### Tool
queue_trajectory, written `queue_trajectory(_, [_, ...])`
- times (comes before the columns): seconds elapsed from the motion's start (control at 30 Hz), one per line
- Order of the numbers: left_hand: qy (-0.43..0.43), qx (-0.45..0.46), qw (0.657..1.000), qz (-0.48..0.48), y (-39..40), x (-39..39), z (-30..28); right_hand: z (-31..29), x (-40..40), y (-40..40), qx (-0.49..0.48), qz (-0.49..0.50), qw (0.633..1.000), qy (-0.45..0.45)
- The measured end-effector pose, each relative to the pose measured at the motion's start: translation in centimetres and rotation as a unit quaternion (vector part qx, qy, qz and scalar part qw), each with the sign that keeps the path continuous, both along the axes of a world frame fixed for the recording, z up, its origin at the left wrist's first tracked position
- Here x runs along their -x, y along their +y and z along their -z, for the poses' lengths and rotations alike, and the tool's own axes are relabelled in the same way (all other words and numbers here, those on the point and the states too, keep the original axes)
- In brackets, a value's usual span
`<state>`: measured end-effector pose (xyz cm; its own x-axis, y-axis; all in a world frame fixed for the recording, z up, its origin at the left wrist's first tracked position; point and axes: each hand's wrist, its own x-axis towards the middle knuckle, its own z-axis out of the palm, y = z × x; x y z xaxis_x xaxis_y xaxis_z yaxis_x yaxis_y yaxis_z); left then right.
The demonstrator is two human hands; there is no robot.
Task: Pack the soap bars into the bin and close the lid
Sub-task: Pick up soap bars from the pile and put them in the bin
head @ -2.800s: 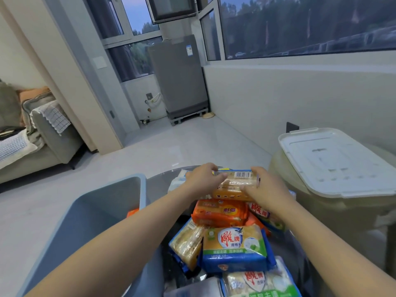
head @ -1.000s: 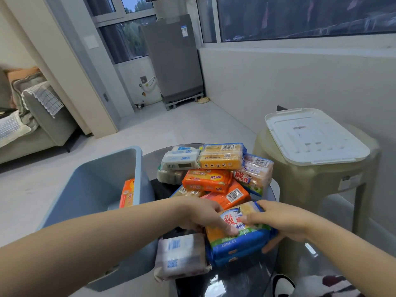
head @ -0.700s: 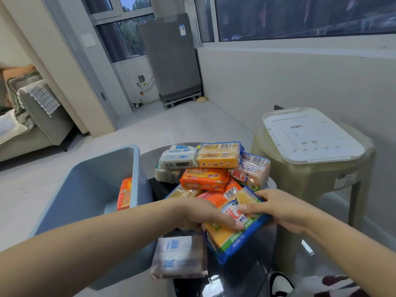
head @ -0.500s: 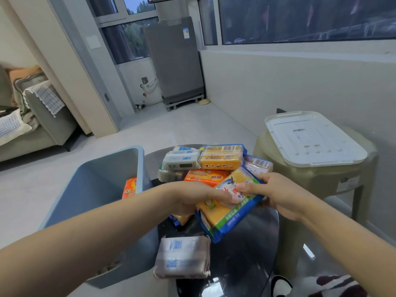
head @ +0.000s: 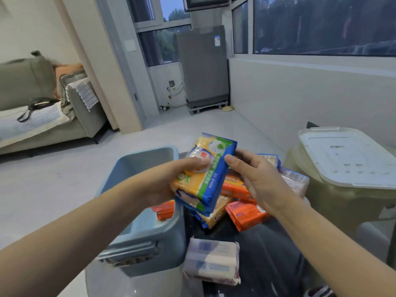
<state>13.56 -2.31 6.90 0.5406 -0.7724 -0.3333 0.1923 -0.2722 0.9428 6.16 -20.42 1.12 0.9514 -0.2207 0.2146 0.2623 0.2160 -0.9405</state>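
Since half a second ago, the blue-and-yellow soap pack (head: 205,176) has risen off the pile and tilted toward the bin (head: 147,211).

Head view: your left hand (head: 169,185) grips its left edge, fingers curled; your right hand (head: 257,181) is relaxed open, fingertips touching the pack's right side. Carry it over the rim beside the orange bar (head: 166,210), then lay it flat. The lid (head: 351,157) waits on the stool (head: 342,202).

Soap pack (head: 206,174) above bin (head: 147,213)
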Motion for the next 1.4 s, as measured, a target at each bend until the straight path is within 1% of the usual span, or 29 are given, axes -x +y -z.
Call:
queue_trajectory(0.2, [0.004,0.037,0.995,-0.089,4.7,-0.8,-0.9,-0.8,-2.5,4.1,0.020,-0.057,0.998,-0.028])
queue_trajectory(0.33, [0.015,0.008,0.984,-0.179,7.8,-1.8,-0.3,0.1,-3.4,6.6,0.077,-0.075,0.994,0.006])
queue_trajectory(0.5, [0.062,-0.043,0.973,-0.216,10.8,-2.1,1.1,1.0,-3.6,8.4,0.177,-0.061,0.982,0.020])
queue_trajectory(0.6, [0.094,-0.081,0.969,-0.212,11.6,-2.2,2.4,1.3,-3.6,8.8,0.181,-0.066,0.981,0.026])
queue_trajectory(0.7, [0.108,-0.121,0.966,-0.200,11.7,-2.4,3.2,1.3,-3.4,8.9,0.198,-0.067,0.977,0.034])
queue_trajectory(0.8, [0.119,-0.155,0.967,-0.165,11.5,-2.8,3.5,1.3,-3.3,9.0,0.203,-0.069,0.976,0.041])
queue_trajectory(0.87, [0.143,-0.155,0.967,-0.141,11.1,-2.9,3.8,1.4,-3.3,9.0,0.204,-0.063,0.976,0.042])
queue_trajectory(0.93, [0.174,-0.131,0.967,-0.132,10.5,-2.9,4.6,1.4,-3.3,9.0,0.210,-0.060,0.975,0.044])
queue_trajectory(1.0, [0.196,-0.128,0.964,-0.124,9.7,-2.8,5.4,1.5,-3.3,9.1,0.216,-0.058,0.973,0.050])
queue_trajectory(1.23, [0.209,-0.168,0.957,-0.114,7.9,-2.8,7.4,1.6,-3.2,9.0,0.221,-0.061,0.972,0.060])
queue_trajectory(1.3, [0.201,-0.199,0.953,-0.109,7.8,-3.0,7.8,1.6,-3.2,8.9,0.253,-0.068,0.963,0.064])
queue_trajectory(1.4, [0.179,-0.277,0.940,-0.092,7.7,-3.3,7.9,2.0,-3.1,8.9,0.349,-0.053,0.934,0.045])
